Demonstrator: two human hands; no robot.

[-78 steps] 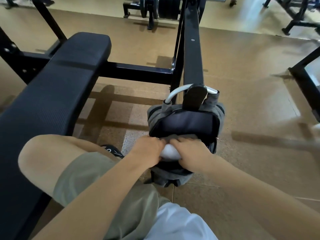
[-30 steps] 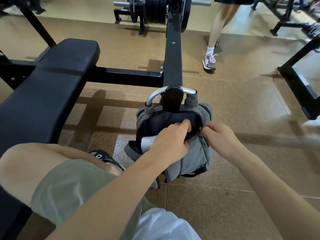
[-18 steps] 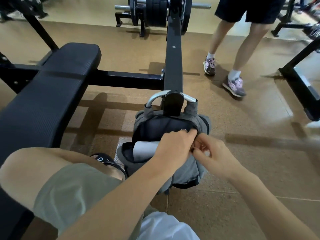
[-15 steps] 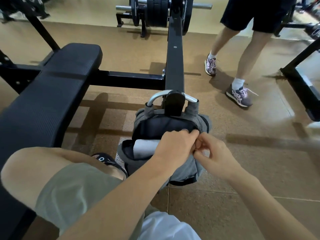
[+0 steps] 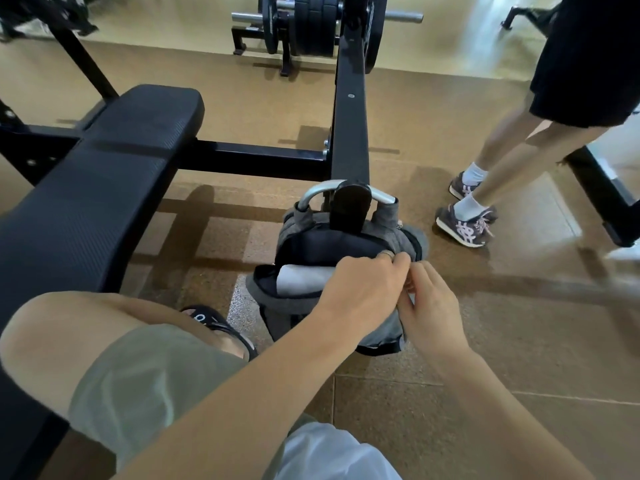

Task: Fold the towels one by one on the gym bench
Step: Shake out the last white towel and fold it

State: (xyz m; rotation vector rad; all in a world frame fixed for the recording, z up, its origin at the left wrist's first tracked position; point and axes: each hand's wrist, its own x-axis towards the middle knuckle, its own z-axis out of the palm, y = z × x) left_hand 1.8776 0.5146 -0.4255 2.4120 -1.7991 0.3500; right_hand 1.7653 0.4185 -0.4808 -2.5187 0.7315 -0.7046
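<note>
My left hand (image 5: pixel 360 289) and right hand (image 5: pixel 431 306) both pinch the rim of the grey fabric backpack (image 5: pixel 346 251) on the floor, right of the black padded gym bench (image 5: pixel 104 188). The rolled white towel (image 5: pixel 303 279) lies inside the backpack; it looks soft and light, and I judge its exposed left end the best place to grip.

Take the backpack (image 5: pixel 346 244) on the floor as your mark: a rolled towel (image 5: pixel 303 278) lies in its open mouth, your left hand (image 5: pixel 360 289) and right hand (image 5: pixel 433 306) meet at its right rim, the bench (image 5: pixel 104 174) runs to its left, the weight plates (image 5: pixel 311 22) stand behind it, and another person's shoes (image 5: pixel 464 220) are to its right.
</note>
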